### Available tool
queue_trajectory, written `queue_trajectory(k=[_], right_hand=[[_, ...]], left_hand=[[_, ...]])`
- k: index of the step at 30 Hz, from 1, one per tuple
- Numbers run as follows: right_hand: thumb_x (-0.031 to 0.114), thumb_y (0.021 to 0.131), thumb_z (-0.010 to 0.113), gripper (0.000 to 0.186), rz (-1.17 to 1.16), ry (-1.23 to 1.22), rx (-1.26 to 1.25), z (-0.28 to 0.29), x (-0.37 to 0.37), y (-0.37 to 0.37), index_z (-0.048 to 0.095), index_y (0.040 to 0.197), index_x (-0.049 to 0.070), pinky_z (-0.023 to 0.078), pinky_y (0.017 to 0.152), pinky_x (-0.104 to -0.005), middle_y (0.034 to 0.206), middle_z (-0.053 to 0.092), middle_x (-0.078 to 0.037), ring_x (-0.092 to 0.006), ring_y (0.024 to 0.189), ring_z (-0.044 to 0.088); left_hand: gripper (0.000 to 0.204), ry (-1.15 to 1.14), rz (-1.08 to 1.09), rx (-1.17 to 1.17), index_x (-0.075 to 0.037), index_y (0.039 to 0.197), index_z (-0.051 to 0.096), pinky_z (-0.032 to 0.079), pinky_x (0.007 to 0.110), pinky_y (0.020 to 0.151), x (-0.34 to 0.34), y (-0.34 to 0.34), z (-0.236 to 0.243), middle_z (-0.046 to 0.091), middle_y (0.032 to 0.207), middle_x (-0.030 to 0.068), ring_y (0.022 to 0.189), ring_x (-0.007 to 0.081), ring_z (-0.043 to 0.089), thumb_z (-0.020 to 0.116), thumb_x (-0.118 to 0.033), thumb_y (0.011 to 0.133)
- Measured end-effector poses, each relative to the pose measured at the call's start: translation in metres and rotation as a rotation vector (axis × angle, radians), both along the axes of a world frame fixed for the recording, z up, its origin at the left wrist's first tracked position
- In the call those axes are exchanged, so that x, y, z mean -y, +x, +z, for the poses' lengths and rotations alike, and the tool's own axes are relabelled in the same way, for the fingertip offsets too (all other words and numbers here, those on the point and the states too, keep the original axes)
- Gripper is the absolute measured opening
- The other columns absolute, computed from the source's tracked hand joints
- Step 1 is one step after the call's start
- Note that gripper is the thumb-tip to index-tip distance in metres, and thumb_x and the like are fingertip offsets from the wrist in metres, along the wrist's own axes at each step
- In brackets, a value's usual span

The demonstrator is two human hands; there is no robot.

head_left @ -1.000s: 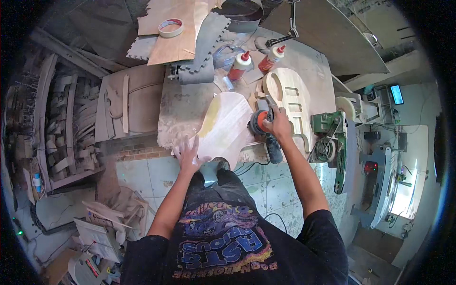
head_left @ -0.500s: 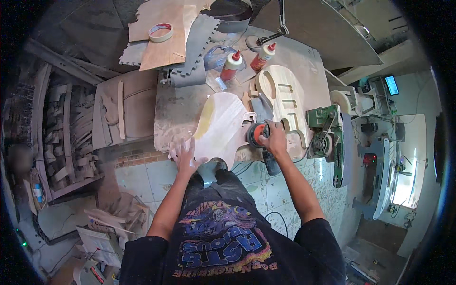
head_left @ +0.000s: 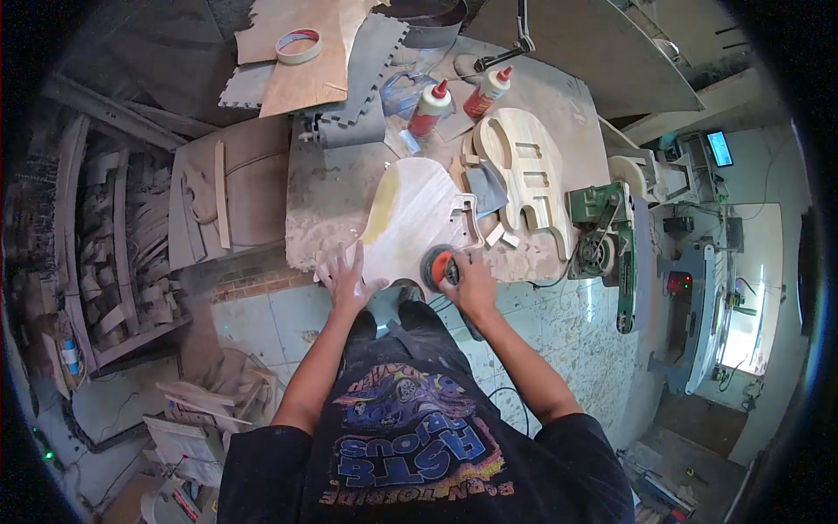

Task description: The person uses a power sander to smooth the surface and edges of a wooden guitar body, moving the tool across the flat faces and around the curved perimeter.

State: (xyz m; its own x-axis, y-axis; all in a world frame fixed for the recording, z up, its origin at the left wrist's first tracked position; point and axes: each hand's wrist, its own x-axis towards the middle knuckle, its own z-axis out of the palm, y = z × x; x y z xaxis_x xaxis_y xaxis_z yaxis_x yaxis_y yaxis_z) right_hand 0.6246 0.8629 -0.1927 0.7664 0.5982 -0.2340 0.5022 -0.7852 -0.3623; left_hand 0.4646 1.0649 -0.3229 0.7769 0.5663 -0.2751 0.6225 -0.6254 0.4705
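Observation:
A pale wooden guitar body [head_left: 406, 216] with a yellowish band lies on the bench's near edge. My left hand [head_left: 347, 284] rests on its lower left with fingers spread. My right hand [head_left: 472, 286] grips an orange and black orbital sander [head_left: 437, 267], its pad on the body's lower right. Behind and to the right lies a second, lighter guitar body [head_left: 531, 175] with routed cavities, beside grey sanding sheets [head_left: 486, 188] and small wood blocks [head_left: 498, 233].
Two red-capped glue bottles [head_left: 429, 109], a tape roll [head_left: 298, 45] on plywood scraps and grey interlocking mats [head_left: 358, 96] sit at the back. A green belt sander [head_left: 598, 218] stands at the bench's [head_left: 319, 227] right. Racks of offcuts [head_left: 127, 227] line the left.
My right hand has moved down and to the left with the sander, from beside the pale guitar body onto its lower right part. My left hand remains spread on the body.

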Motion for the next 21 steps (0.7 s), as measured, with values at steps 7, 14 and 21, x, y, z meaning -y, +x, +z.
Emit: queue_trajectory(k=[7,14,21], right_hand=[[0.024,0.071,0.086,0.07,0.071,0.039,0.069,-0.003,-0.017,-0.011,0.06,0.136,0.017,0.055,0.09,-0.0509,0.12,0.061,-0.016,-0.0396,0.11,0.062],[0.023,0.071,0.086,0.069,0.085,0.054,0.13,-0.008,-0.017,-0.015,0.061,0.135,0.018,0.054,0.088,-0.0499,0.118,0.059,-0.016,-0.0412,0.109,0.06],[0.021,0.071,0.085,0.067,-0.016,0.157,0.125,-0.014,-0.033,0.009,0.062,0.134,0.019,0.054,0.089,-0.0512,0.12,0.058,-0.016,-0.0417,0.11,0.06]], left_hand=[[0.118,-0.002,-0.024,-0.024,-0.023,0.165,0.028,0.006,0.071,0.118,-0.001,0.001,0.001,0.022,0.167,0.0257,0.153,0.048,0.019,0.079,-0.071,0.069],[0.126,0.056,-0.013,0.015,-0.024,0.165,0.028,0.007,0.072,0.118,-0.003,-0.004,-0.015,0.022,0.167,0.0251,0.152,0.05,0.018,0.082,-0.073,0.062],[0.136,0.003,-0.013,0.013,-0.022,0.164,0.028,0.007,0.072,0.119,-0.001,0.0,0.009,0.025,0.165,0.0244,0.152,0.0496,0.018,0.091,-0.065,0.051]])
